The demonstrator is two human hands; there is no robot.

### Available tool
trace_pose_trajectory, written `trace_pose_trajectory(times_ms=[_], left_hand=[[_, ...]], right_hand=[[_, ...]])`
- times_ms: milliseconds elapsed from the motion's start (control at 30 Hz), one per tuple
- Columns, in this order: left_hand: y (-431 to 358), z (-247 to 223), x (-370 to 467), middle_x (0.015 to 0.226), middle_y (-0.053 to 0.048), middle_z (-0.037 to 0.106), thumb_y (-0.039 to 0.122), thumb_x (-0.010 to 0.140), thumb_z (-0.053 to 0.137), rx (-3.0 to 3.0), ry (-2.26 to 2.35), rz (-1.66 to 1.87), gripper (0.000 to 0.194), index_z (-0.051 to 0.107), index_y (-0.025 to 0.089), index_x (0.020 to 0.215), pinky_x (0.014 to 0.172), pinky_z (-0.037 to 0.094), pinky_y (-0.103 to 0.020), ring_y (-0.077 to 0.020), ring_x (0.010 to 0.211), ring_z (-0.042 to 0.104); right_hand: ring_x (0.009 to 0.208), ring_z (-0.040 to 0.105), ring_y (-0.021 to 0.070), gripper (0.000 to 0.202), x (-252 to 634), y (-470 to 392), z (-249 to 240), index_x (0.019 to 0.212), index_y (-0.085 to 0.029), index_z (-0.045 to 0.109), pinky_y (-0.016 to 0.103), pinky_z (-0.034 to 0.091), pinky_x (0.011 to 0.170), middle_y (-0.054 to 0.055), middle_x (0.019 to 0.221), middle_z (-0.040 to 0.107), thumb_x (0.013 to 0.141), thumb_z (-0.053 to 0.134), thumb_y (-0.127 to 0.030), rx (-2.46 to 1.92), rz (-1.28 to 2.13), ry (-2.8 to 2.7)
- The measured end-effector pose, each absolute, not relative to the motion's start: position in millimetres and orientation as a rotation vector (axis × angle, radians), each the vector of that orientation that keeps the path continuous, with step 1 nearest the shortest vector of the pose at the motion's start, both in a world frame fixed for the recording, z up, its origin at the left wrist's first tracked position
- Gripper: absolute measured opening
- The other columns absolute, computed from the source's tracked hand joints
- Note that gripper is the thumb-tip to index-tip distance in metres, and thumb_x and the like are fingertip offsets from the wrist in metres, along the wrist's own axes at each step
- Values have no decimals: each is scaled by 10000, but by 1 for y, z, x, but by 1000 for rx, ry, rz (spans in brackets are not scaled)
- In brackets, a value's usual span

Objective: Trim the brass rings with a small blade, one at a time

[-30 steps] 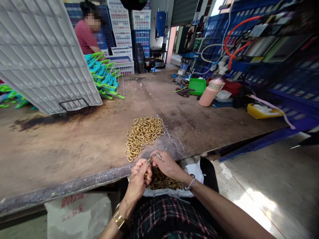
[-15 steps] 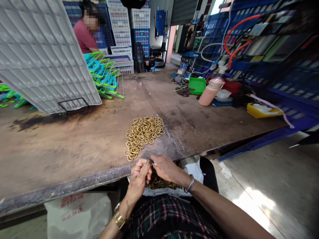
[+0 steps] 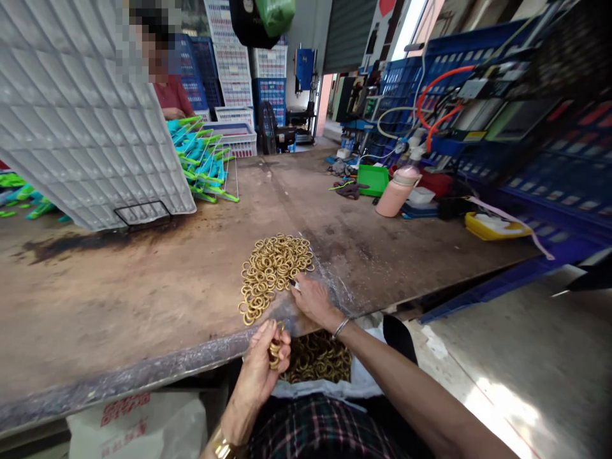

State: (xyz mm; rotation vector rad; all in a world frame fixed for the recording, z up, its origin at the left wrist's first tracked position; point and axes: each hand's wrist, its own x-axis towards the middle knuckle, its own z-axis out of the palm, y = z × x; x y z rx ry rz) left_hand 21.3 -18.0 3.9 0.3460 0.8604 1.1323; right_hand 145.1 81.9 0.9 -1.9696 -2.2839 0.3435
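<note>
On the tabletop (image 3: 167, 280): gold rings (image 3: 277, 264) in a loose pile near the front edge, its long axis slanting from near-left to far-right; most rings lie flat, facing up.
Left hand (image 3: 261, 363): curled around several rings — one pinched at the fingertips, in front of the table edge.
Right hand (image 3: 315, 301): gripping a small dark-tipped tool (image 3: 295, 285), pointing left at the pile's near-right side.
Lap: white bag (image 3: 373, 364) — open, full of darker rings (image 3: 322, 360).

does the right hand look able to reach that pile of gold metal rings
Likely yes: the right hand is beside the pile of gold metal rings, nothing between, though its fingers seem to hold a small dark-tipped object.
</note>
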Motion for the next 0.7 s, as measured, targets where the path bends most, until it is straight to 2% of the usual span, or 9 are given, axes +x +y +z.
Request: trace_pose_trajectory(times_ms=[167, 333, 567, 700], left_hand=[[-17, -4, 20, 627, 19, 569, 364, 674, 653, 347, 882, 1122, 295, 421, 182, 691, 353, 167, -150, -41, 404, 392], [-16, -5, 19, 617, 35, 552, 312, 640, 677, 302, 854, 1089, 332, 500, 194, 895, 362, 187, -153, -54, 420, 418], [-11, -3, 15, 737, -24, 617, 207, 569, 721, 193, 789, 1101, 257, 548, 156, 752, 370, 224, -143, -77, 534, 526], [-7, 1, 15, 735, -15, 608, 155, 516, 718, 238, 855, 1157, 263, 533, 150, 703, 363, 223, -139, -73, 534, 530]], right_hand=[[823, 603, 190, 231, 135, 92, -2, 1042, -181, 467, 252, 364, 641, 83, 925, 625, 860, 411, -311, -1993, 334, -2251], [804, 597, 178, 187, 136, 96, -5, 997, -194, 481, 246, 343, 611, 70, 973, 603, 826, 437, -254, -1964, 325, -2230], [709, 564, 141, 195, 148, 90, -8, 1000, -180, 489, 225, 313, 609, 39, 808, 623, 832, 392, -163, -1755, 468, -2181], [707, 532, 126, 169, 152, 72, 0, 856, -177, 529, 214, 342, 638, 26, 774, 600, 851, 361, -196, -1403, 733, -2120]])
